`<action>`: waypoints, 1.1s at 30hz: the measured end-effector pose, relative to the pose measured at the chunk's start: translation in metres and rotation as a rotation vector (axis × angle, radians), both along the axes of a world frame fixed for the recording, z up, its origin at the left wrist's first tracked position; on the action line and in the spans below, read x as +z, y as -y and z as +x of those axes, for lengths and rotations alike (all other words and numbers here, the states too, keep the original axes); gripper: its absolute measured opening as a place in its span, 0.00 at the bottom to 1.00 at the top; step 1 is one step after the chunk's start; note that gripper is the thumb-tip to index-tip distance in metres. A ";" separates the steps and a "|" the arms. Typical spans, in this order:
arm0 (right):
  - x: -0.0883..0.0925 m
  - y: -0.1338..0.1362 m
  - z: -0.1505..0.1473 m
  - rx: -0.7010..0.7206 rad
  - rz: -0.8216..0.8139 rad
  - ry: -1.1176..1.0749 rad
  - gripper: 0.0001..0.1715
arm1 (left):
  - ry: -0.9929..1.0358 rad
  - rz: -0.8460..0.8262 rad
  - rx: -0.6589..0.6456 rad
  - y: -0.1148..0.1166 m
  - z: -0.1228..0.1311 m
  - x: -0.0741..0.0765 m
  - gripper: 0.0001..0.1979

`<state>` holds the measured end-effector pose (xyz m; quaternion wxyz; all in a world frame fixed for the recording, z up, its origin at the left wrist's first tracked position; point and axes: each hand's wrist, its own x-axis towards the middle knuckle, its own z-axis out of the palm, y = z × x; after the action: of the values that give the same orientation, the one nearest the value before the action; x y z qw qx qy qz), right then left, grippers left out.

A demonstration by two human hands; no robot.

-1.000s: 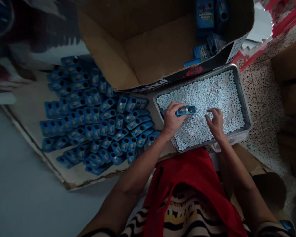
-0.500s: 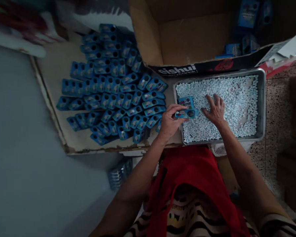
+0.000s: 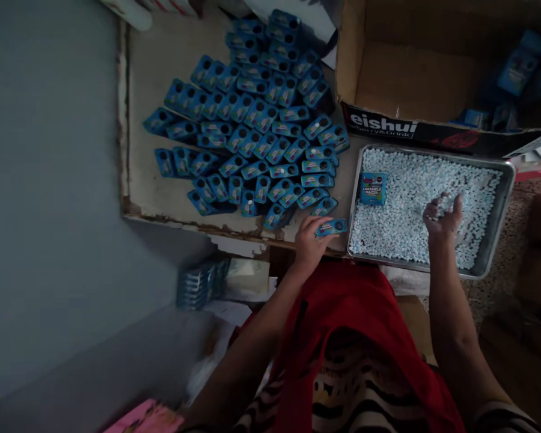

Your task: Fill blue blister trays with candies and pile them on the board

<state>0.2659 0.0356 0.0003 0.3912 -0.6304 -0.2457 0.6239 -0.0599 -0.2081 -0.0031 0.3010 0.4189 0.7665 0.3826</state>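
The left hand (image 3: pixel 309 242) is clamped on a small blue box (image 3: pixel 332 227), thumb and fingers closed on its sides, at the near edge of the table (image 3: pixel 139 162) and just beside the left end of the tray (image 3: pixel 490 246); whether the box touches the table cannot be told. A dark round spot shows at the far end of its upward face. The right hand (image 3: pixel 442 221) is within the outline of the tray, palm up and cupped — fingers and thumb curled round a small heap of pellets. The tray is of metal, with raised walls, and is spread with pale white and bluish pellets (image 3: pixel 401 231) over most of its floor. A second box (image 3: pixel 373 189), printed "Caramelo Macizo", lies flat on the pellets near the tray's left end. To the left, numerous blue boxes (image 3: pixel 277 150) stand close together on the table in uneven rows, most showing a dark round spot on top; a few have something white on their upper faces. Beyond the tray is an open carton (image 3: pixel 428 133), dark on its near side and lettered "eishui", with further blue boxes at its right end — too dim to count. The person wears a red apron (image 3: pixel 351 300) over a striped garment (image 3: pixel 342 397). A grey wall (image 3: pixel 49 180) borders the table at left.
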 end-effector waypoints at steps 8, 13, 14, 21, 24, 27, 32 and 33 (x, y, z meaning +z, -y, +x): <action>0.018 0.011 0.013 -0.264 -0.012 -0.705 0.03 | -0.305 -0.177 0.170 0.008 0.019 -0.036 0.18; 0.018 0.019 -0.003 -0.297 -0.108 -0.763 0.04 | -0.397 -0.187 -0.030 -0.014 0.021 -0.001 0.23; 0.019 0.021 -0.007 -0.295 -0.127 -0.755 0.02 | -0.381 -0.149 -0.085 -0.032 0.025 0.002 0.24; 0.029 0.036 -0.016 -0.284 -0.132 -0.683 0.14 | -0.356 -0.330 -0.542 -0.187 0.050 -0.028 0.58; 0.026 0.044 -0.011 -0.299 -0.177 -0.665 0.14 | -0.335 -0.184 -0.573 -0.182 0.050 -0.041 0.46; 0.022 0.051 -0.010 -0.347 -0.220 -0.675 0.16 | -0.170 -0.066 -0.470 -0.155 0.050 -0.045 0.31; 0.036 0.054 -0.027 -0.397 -0.216 -0.764 0.08 | 0.013 -0.063 -0.315 -0.140 0.047 -0.027 0.34; 0.043 0.053 -0.033 -0.379 -0.196 -0.780 0.09 | -0.004 -0.038 -0.341 -0.141 0.046 -0.019 0.31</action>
<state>0.2330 -0.0172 0.0436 0.5004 -0.4160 0.1005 0.7526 -0.0141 -0.0672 -0.0224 0.3678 0.5379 0.6921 0.3105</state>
